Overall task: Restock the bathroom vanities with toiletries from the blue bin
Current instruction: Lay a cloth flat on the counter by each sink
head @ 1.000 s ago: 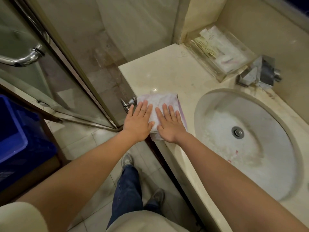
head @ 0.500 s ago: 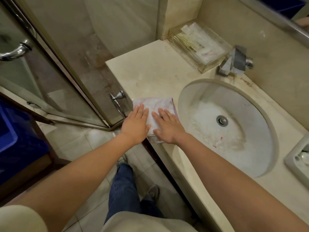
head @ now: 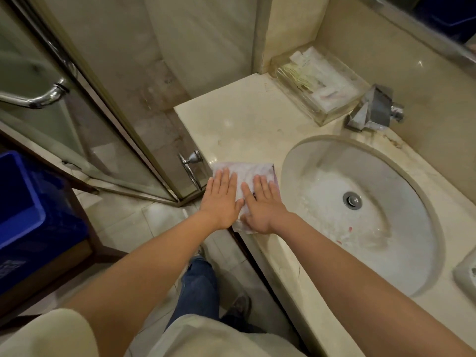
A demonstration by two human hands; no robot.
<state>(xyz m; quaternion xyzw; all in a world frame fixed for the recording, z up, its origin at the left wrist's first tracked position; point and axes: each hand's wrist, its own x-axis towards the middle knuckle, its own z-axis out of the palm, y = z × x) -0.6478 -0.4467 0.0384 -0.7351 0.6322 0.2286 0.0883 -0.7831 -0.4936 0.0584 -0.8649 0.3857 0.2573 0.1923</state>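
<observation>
At the centre of the head view, on the front edge of the vanity counter (head: pixel 244 119), lies a folded pale towel (head: pixel 247 172), just left of the sink (head: pixel 391 176). Both hands press it flat: the left hand (head: pixel 222 200) and right hand (head: pixel 263 206) lie side by side, palms down, fingers straight, gripping nothing. The clear tray (head: pixel 325 119) in the upper right already holds toiletry packets, so that part looks stocked, and the towel seems nearly placed. The blue bin (head: pixel 18 215) sits at the left edge, its contents hidden, so I cannot tell what remains.
</observation>
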